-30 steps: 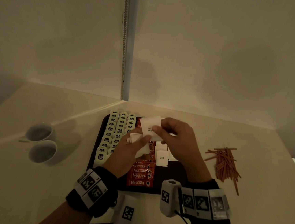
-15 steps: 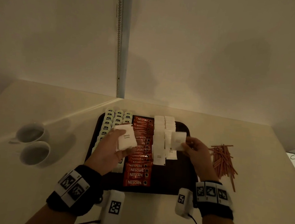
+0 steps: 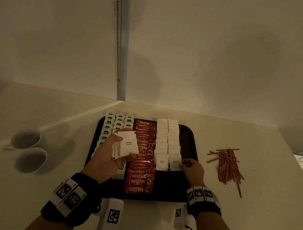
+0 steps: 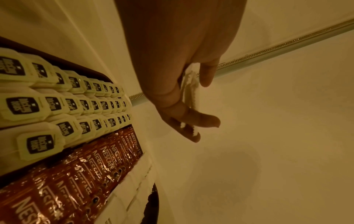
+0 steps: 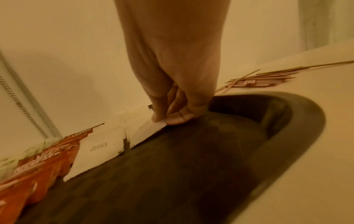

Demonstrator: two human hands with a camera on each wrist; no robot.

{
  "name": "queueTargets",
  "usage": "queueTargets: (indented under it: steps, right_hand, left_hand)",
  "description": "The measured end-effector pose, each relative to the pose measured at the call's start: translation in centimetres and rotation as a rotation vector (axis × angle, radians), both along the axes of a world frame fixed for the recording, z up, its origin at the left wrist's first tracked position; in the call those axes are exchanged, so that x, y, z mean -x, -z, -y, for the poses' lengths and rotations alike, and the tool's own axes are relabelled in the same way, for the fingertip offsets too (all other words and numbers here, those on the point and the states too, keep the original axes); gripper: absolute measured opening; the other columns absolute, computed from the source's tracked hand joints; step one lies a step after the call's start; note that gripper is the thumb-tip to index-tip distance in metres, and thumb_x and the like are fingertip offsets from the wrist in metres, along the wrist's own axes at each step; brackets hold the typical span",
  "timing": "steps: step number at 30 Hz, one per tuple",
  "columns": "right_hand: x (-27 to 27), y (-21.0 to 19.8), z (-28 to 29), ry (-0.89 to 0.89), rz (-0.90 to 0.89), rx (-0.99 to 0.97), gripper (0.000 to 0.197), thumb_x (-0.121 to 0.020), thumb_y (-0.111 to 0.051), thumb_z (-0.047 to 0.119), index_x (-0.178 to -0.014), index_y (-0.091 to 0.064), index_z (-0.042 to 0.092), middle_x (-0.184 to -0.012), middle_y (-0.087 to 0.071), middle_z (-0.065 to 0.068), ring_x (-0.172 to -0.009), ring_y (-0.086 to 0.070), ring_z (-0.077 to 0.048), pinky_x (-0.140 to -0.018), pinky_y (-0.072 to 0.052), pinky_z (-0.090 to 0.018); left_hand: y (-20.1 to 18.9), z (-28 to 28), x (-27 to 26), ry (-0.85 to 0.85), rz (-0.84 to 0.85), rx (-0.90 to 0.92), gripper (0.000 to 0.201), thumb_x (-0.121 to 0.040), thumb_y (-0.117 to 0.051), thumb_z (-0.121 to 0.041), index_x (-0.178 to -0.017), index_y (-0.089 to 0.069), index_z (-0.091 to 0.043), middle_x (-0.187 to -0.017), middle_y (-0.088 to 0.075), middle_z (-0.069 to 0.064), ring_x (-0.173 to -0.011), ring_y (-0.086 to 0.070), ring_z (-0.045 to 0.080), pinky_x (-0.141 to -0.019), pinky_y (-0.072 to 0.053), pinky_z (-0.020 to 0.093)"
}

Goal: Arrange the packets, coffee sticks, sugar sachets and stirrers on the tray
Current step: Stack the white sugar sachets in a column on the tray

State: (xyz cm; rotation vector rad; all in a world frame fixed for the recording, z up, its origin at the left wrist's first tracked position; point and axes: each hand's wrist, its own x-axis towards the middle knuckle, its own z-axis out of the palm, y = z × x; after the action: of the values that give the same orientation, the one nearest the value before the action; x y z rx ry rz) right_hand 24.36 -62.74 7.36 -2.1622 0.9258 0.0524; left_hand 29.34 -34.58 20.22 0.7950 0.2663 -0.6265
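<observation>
Left hand (image 3: 110, 157), frame centre, gripped a small stack of white paper sugar sachets (image 3: 127, 144); right hand (image 3: 192, 169) pinched one white sachet (image 3: 175, 162) on the dark rectangular tray (image 3: 193, 142).

Matt white paper on the sugar sachets (image 3: 162, 161). Glossy, crinkled red foil on the coffee sticks (image 3: 139, 181), catching glints. Dark matt tray (image 5: 298, 130) with a faint grain. Thin reddish wooden stirrers (image 3: 229, 163). Smooth glazed white cups (image 3: 31, 159). Pale, smooth, slightly shiny surface (image 3: 267, 207).
</observation>
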Motion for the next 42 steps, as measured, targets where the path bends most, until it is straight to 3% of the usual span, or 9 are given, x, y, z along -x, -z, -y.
queueTargets:
  steps: [9,15,18,20,25,29,32,38,42]
  right_hand:
    - [-0.8,-2.6,-2.3,0.014,0.164,0.101,0.025,-0.084,-0.068,0.019,-0.104,-0.061,0.007,-0.096,-0.065,-0.007,-0.089,-0.059,-0.020,-0.071,-0.040,-0.018]
    - [-2.1,-12.7,-9.2,-0.382,0.428,-0.521,0.018,-0.093,-0.054,0.022,-0.107,-0.062,0.014,-0.087,-0.066,0.006,-0.072,-0.062,0.000,-0.060,-0.047,-0.015]
    - [-2.5,-14.9,-10.7,-0.496,0.427,-0.529,0.024,-0.092,-0.056,0.017,-0.114,-0.060,0.012,-0.089,-0.065,0.002,-0.072,-0.063,0.000,-0.061,-0.048,-0.013]
    - [-2.7,-15.2,-10.9,-0.464,0.445,-0.521,0.020,-0.091,-0.057,0.016,-0.109,-0.062,0.010,-0.091,-0.067,-0.003,-0.074,-0.065,-0.004,-0.063,-0.049,-0.016]
    - [-2.0,-15.0,-10.9,-0.263,0.479,-0.867,0.023,-0.087,-0.059,0.004,-0.108,-0.049,0.008,-0.106,-0.067,-0.013,-0.091,-0.069,-0.020,-0.072,-0.057,-0.028]
    - [-0.8,-14.2,-11.5,-0.392,0.408,-0.733,0.041,-0.078,-0.071,0.015,-0.111,-0.047,0.021,-0.111,-0.066,-0.013,-0.098,-0.067,-0.024,-0.082,-0.057,-0.038]
    - [-0.1,-13.7,-11.7,-0.408,0.416,-0.680,0.028,-0.085,-0.064,0.019,-0.111,-0.054,0.021,-0.109,-0.066,-0.007,-0.097,-0.066,-0.021,-0.080,-0.057,-0.033]
    - [0.5,-13.5,-11.6,-0.350,0.451,-0.687,0.012,-0.090,-0.058,0.015,-0.100,-0.064,0.014,-0.099,-0.069,-0.002,-0.091,-0.068,-0.018,-0.075,-0.057,-0.027]
    - [0.5,-12.9,-10.3,-0.289,0.491,-0.698,0.011,-0.089,-0.058,0.011,-0.098,-0.064,0.008,-0.098,-0.069,0.000,-0.092,-0.068,-0.016,-0.077,-0.057,-0.026]
  left_hand:
    - [-0.4,0.2,-0.1,-0.040,0.014,-0.136,0.034,-0.096,-0.043,-0.008,-0.127,-0.058,-0.015,-0.122,-0.060,0.018,-0.109,-0.058,0.033,-0.050,-0.053,0.023]
    - [-1.1,1.3,-0.2,-0.019,0.129,-0.275,0.024,-0.095,-0.050,-0.006,-0.112,-0.060,-0.019,-0.101,-0.066,0.008,-0.081,-0.065,0.019,-0.044,-0.047,0.019]
    - [-1.3,1.7,-0.1,0.010,0.228,-0.367,0.021,-0.092,-0.055,-0.009,-0.109,-0.059,-0.021,-0.104,-0.066,0.007,-0.090,-0.064,0.021,-0.049,-0.049,0.020]
    - [-1.5,1.8,-0.1,0.006,0.290,-0.403,0.025,-0.088,-0.062,-0.010,-0.112,-0.059,-0.019,-0.107,-0.067,0.007,-0.092,-0.065,0.020,-0.053,-0.050,0.021]
    - [-1.4,1.6,0.3,-0.018,0.433,-0.459,0.042,-0.074,-0.075,-0.002,-0.107,-0.059,-0.023,-0.104,-0.070,0.004,-0.091,-0.068,0.020,-0.060,-0.053,0.028]
    - [-1.8,1.6,0.6,-0.086,0.518,-0.548,0.034,-0.077,-0.072,0.002,-0.099,-0.061,-0.021,-0.097,-0.068,0.003,-0.080,-0.068,0.016,-0.048,-0.048,0.017]
    - [-2.2,1.2,0.6,-0.076,0.621,-0.644,0.029,-0.079,-0.072,0.000,-0.093,-0.061,-0.022,-0.086,-0.066,-0.001,-0.060,-0.063,0.004,-0.043,-0.045,0.015]
    - [-2.5,0.9,0.2,-0.081,0.686,-0.709,0.024,-0.079,-0.073,-0.002,-0.099,-0.063,-0.009,-0.083,-0.064,-0.001,-0.055,-0.061,0.000,-0.043,-0.042,0.011]
    - [-2.2,0.9,0.3,-0.056,0.493,-0.588,0.019,-0.089,-0.062,-0.011,-0.107,-0.060,-0.011,-0.090,-0.069,0.007,-0.066,-0.067,0.009,-0.047,-0.048,0.018]
